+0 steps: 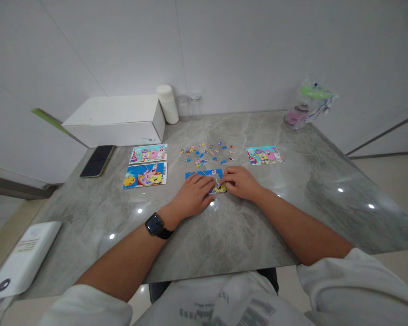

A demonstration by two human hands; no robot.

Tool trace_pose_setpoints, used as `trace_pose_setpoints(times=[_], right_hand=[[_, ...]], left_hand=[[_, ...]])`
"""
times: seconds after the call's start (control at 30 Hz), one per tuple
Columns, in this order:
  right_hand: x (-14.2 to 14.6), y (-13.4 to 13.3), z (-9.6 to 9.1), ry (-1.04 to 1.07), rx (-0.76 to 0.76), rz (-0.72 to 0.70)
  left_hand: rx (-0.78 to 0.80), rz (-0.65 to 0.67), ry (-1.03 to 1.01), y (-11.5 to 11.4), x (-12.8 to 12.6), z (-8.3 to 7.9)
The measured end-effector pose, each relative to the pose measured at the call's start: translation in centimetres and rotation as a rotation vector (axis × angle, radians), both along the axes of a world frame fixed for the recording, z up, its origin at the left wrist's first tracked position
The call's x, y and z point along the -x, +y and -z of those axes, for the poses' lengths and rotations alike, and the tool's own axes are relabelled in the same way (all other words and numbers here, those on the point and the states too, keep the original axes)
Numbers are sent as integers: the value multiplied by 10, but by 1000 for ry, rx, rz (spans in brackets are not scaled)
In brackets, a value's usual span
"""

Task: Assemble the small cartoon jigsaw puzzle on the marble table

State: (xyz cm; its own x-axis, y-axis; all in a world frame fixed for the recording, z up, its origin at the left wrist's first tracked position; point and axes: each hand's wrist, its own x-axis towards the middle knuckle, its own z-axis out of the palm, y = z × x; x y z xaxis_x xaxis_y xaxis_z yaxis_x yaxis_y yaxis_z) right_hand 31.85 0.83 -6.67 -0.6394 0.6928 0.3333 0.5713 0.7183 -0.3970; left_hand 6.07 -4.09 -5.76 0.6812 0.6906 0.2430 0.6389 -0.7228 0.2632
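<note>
A small, partly built cartoon jigsaw puzzle [207, 174] lies on the grey marble table [224, 226]. My left hand [193, 192] rests flat on its left part, fingers stretched out, a black watch on the wrist. My right hand [241, 181] sits at its right edge with fingers curled and pressed onto the pieces. Several loose puzzle pieces [207, 153] are scattered just beyond the puzzle.
Two cartoon picture cards [146, 164] lie to the left, another card [264, 155] to the right. A black phone [97, 160], white box [117, 118], white roll [167, 103], two clear jars [189, 106], a plastic bag [308, 104] and a white device [20, 258] ring the table.
</note>
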Motion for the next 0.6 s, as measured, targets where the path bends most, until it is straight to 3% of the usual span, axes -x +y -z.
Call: trace_pose_setpoints(times=[0.47,0.6], right_hand=[[0,3,7,12,42,-9],[1,6,8,112,77,12]], left_hand=[[-25,-83,-14,-1,3,-4],[-57,-185,-109,2,7,-4]])
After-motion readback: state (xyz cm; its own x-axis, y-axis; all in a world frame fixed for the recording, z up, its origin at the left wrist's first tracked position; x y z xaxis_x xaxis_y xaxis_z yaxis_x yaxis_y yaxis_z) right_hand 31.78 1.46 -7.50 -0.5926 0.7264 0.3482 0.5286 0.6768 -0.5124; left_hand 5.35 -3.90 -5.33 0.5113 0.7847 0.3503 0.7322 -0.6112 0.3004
